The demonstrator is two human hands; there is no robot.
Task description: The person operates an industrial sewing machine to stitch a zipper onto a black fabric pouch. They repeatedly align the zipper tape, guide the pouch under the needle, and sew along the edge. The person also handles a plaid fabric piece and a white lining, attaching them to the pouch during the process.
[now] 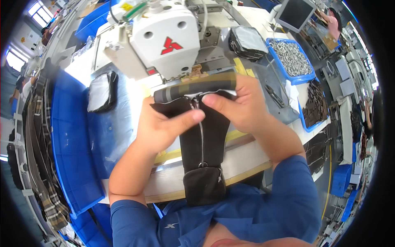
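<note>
A dark brown fabric bag piece (204,140) with a zipper down its middle hangs from my hands toward my lap, ending in a small pouch (204,186). My left hand (160,127) grips its upper left part, thumb pointing right along the top edge. My right hand (242,105) holds the upper right part and a dark plaid strap (193,88) that runs across the top. Both hands are just in front of the white sewing machine head (164,39).
A blue tray of metal rings (293,57) and a blue tray of brown pieces (314,107) stand at the right. Dark pouch stacks lie at the left (102,91) and behind the machine (247,43). A blue bin (70,136) holds plaid straps. A monitor (296,13) stands far right.
</note>
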